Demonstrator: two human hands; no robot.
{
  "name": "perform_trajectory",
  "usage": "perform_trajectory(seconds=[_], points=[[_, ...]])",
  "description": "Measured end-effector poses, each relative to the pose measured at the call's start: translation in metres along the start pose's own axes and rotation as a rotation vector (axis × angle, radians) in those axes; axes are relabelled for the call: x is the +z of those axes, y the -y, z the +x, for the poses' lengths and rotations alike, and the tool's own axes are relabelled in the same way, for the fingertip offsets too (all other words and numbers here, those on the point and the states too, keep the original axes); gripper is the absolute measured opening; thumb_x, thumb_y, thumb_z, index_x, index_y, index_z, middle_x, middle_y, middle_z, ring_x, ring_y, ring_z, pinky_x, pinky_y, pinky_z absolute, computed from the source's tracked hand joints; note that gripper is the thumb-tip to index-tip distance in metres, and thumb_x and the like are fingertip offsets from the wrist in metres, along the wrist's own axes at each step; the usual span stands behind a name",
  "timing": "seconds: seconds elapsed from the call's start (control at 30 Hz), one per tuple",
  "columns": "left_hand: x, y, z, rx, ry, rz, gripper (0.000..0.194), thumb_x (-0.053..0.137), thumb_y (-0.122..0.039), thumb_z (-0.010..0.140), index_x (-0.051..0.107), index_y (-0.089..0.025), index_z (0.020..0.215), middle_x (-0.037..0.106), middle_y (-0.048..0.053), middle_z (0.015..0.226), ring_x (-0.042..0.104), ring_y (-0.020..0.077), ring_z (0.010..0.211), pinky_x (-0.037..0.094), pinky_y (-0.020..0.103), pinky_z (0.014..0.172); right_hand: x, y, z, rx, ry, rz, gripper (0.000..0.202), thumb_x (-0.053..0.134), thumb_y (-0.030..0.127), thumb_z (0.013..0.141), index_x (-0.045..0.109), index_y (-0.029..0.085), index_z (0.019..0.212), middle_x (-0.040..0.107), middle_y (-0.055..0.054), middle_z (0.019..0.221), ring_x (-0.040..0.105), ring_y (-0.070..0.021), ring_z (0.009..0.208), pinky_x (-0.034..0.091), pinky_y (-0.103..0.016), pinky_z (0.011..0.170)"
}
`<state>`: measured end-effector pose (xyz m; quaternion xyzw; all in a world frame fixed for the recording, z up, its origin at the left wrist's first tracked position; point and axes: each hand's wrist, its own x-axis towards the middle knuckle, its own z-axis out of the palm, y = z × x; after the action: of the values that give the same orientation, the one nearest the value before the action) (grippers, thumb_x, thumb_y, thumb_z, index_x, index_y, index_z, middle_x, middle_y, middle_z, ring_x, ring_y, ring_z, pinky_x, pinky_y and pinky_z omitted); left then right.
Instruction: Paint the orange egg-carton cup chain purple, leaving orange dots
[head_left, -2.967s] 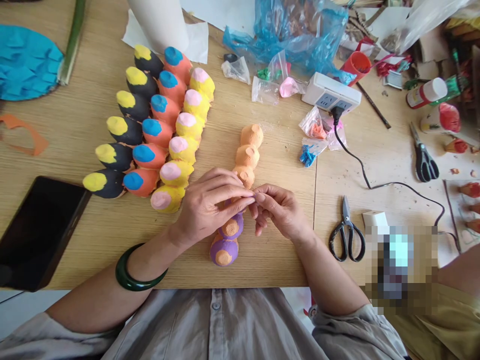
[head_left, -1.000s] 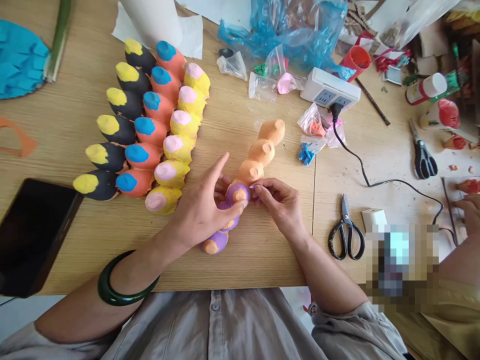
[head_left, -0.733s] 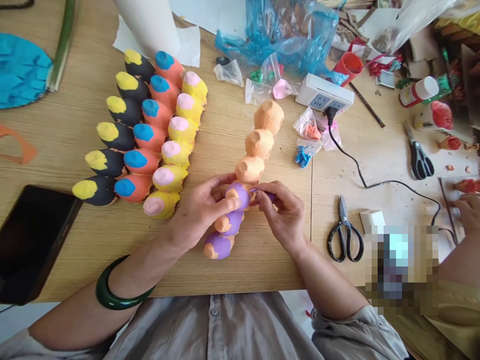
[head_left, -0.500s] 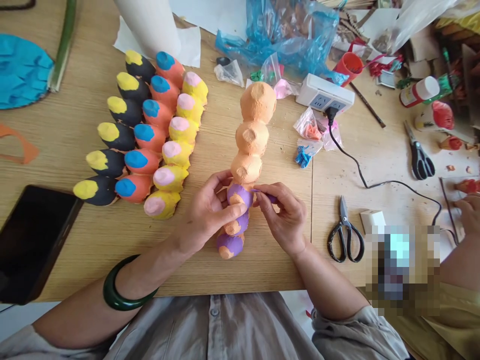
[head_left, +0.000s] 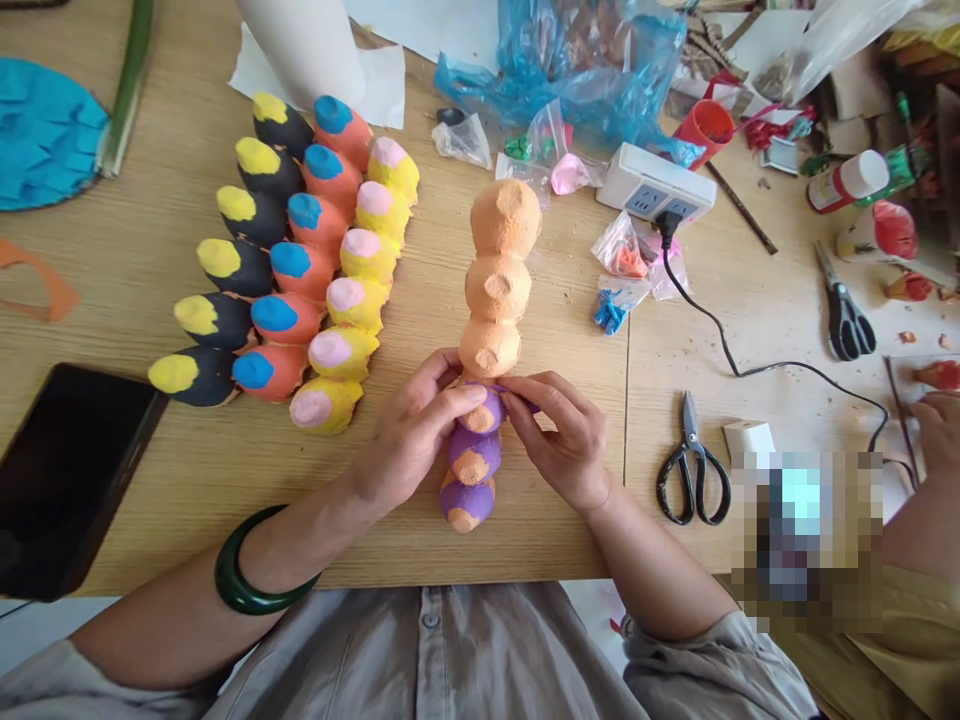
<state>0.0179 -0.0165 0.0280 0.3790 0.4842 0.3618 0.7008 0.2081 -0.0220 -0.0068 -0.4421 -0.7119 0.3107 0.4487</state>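
A strip of joined egg-carton cups (head_left: pixel 500 285), coated in light orange, stands out from my body over the table. Its nearer cups carry purple clay (head_left: pixel 474 450) around bare orange tips. My left hand (head_left: pixel 412 425) grips the strip at its middle from the left, thumb on top of a purple cup. From the right, my right hand (head_left: pixel 562 430) pinches a thin piece of purple clay against the joint between the orange and purple cups. Part of that piece is hidden by the fingers.
Left lie coloured carton strips (head_left: pixel 300 265) and a black phone-like slab (head_left: pixel 64 470). Right are black-handled scissors (head_left: pixel 691 460), a power strip (head_left: pixel 656 183) with a cord, and small clay bags (head_left: pixel 619 250). Another person's hand (head_left: pixel 941 430) shows at the right edge.
The strip has tilted more upright and its near end has shifted slightly right. My left thumb has moved up toward the purple and orange joint, and the purple piece now lies across it.
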Motion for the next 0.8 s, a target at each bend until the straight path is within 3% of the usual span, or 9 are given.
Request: perform_trajectory(seconds=[0.1, 0.3, 0.43, 0.5, 0.6, 0.7, 0.8], points=[[0.002, -0.003, 0.001, -0.079, -0.025, -0.127, 0.027, 0.07, -0.046, 0.091, 0.058, -0.025, 0.103, 0.052, -0.004, 0.078, 0.052, 0.0158, 0.065, 0.051, 0.035, 0.06, 0.0, -0.002, -0.001, -0.007, 0.029, 0.002, 0.018, 0.068, 0.025, 0.112, 0.084, 0.026, 0.12, 0.082, -0.006, 0.096, 0.075, -0.0176, 0.077, 0.064, -0.032, 0.07], [0.002, -0.001, 0.001, -0.131, -0.058, -0.157, 0.029, 0.08, -0.042, 0.086, 0.059, -0.027, 0.1, 0.055, -0.005, 0.074, 0.05, 0.014, 0.061, 0.048, 0.031, 0.057, 0.002, -0.008, -0.003, -0.121, 0.081, -0.086, 0.025, 0.065, 0.022, 0.113, 0.084, 0.027, 0.129, 0.085, -0.008, 0.104, 0.082, -0.02, 0.087, 0.071, -0.034, 0.077], [0.003, 0.001, 0.003, -0.067, -0.137, -0.049, 0.031, 0.08, -0.047, 0.082, 0.061, -0.027, 0.098, 0.061, -0.002, 0.08, 0.051, 0.015, 0.066, 0.047, 0.032, 0.06, 0.005, -0.006, -0.004, -0.157, 0.082, -0.056, 0.026, 0.065, 0.019, 0.112, 0.082, 0.026, 0.131, 0.086, -0.008, 0.104, 0.082, -0.0196, 0.088, 0.072, -0.033, 0.081], [0.002, 0.001, 0.004, -0.064, -0.148, -0.013, 0.031, 0.077, -0.049, 0.082, 0.058, -0.028, 0.094, 0.059, -0.002, 0.078, 0.051, 0.0164, 0.066, 0.048, 0.034, 0.062, 0.006, -0.002, -0.005, -0.053, 0.092, 0.016, 0.024, 0.065, 0.022, 0.112, 0.082, 0.026, 0.128, 0.084, -0.007, 0.101, 0.08, -0.0187, 0.085, 0.071, -0.033, 0.08], [0.003, 0.0, 0.003, -0.149, -0.117, -0.103, 0.03, 0.073, -0.048, 0.084, 0.051, -0.029, 0.092, 0.046, -0.007, 0.065, 0.04, 0.0123, 0.049, 0.045, 0.035, 0.055, 0.005, 0.004, -0.004, 0.247, 0.029, 0.204, 0.021, 0.066, 0.038, 0.113, 0.081, 0.025, 0.121, 0.078, -0.004, 0.093, 0.074, -0.0155, 0.073, 0.069, -0.031, 0.073], [0.004, -0.001, 0.001, -0.21, -0.097, -0.222, 0.031, 0.073, -0.041, 0.08, 0.048, -0.029, 0.093, 0.04, -0.01, 0.059, 0.029, 0.0079, 0.041, 0.039, 0.03, 0.046, 0.004, 0.008, 0.003, 0.55, -0.025, 0.482, 0.036, 0.076, 0.059, 0.105, 0.078, 0.023, 0.107, 0.069, 0.0, 0.082, 0.064, -0.0129, 0.063, 0.067, -0.027, 0.059], [0.004, -0.001, 0.0, -0.175, -0.109, -0.223, 0.03, 0.074, -0.035, 0.078, 0.049, -0.028, 0.095, 0.043, -0.009, 0.061, 0.035, 0.0092, 0.045, 0.04, 0.028, 0.046, 0.003, 0.008, 0.01, 0.742, 0.092, 0.733, 0.048, 0.087, 0.067, 0.093, 0.075, 0.021, 0.093, 0.062, 0.003, 0.075, 0.054, -0.011, 0.057, 0.063, -0.026, 0.049]])
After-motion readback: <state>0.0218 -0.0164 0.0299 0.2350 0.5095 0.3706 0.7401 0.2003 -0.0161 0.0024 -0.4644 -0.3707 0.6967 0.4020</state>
